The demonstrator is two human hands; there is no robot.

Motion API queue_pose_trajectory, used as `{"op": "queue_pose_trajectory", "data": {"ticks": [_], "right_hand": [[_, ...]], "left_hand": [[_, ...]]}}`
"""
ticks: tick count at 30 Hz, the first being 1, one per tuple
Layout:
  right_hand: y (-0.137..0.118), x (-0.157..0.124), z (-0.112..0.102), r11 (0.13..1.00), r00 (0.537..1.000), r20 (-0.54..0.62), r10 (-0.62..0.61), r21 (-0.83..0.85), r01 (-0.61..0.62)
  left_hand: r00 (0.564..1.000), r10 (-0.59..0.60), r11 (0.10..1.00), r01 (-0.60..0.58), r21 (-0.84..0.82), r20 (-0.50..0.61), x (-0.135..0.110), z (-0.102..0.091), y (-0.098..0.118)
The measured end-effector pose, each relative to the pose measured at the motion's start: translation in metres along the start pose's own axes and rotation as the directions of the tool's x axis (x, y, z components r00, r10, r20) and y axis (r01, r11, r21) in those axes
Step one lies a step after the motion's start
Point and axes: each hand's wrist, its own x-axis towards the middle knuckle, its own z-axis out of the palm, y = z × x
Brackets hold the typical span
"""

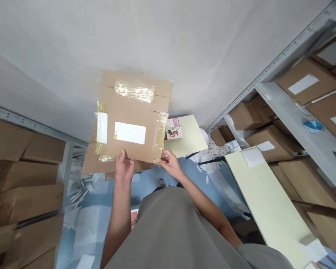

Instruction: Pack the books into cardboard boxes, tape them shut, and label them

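Note:
A flattened cardboard box (128, 108) with shiny yellowish tape on its edges is held up before the wall. Two white labels sit on its face, one in the middle and one at the left edge. My left hand (124, 168) grips the lower edge, thumb on the front face. At the lower right corner, my right hand (169, 162) pinches the taped edge; its other fingers are partly hidden. More brown cardboard (93, 158) shows behind and below the box, and whether my hands touch it I cannot tell.
Shelves with stacked cartons stand on the left (39, 183) and right (271, 138). A pale table (189, 138) behind the box bears printed booklets (174, 129). A long pale table (264, 190) runs along the right. Paper scraps lie on the blue floor (95, 198).

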Motion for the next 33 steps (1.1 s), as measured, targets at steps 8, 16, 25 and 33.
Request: {"op": "queue_pose_trajectory", "data": {"ticks": [8, 16, 25, 33], "right_hand": [[0.01, -0.086, -0.147, 0.999, 0.787, -0.617, -0.022, -0.034, 0.001], [0.022, -0.286, -0.284, 0.97, 0.082, -0.987, -0.135, -0.149, -0.192], [0.045, -0.448, -0.431, 0.99, 0.089, -0.99, -0.108, -0.115, -0.084], [0.068, -0.545, -0.544, 0.985, -0.034, -0.996, -0.081, -0.075, -0.154]], "left_hand": [[0.9, -0.186, 0.927, 0.027, 0.375, 0.394, -0.027, 0.062, -0.089], [0.584, -0.589, 0.688, 0.002, 0.725, 0.558, -0.114, 0.104, -0.221], [0.249, -0.837, 0.481, -0.091, 0.872, 0.488, -0.241, 0.157, -0.398], [0.182, -0.887, 0.362, -0.296, 0.884, 0.424, -0.363, 0.201, -0.587]]}}
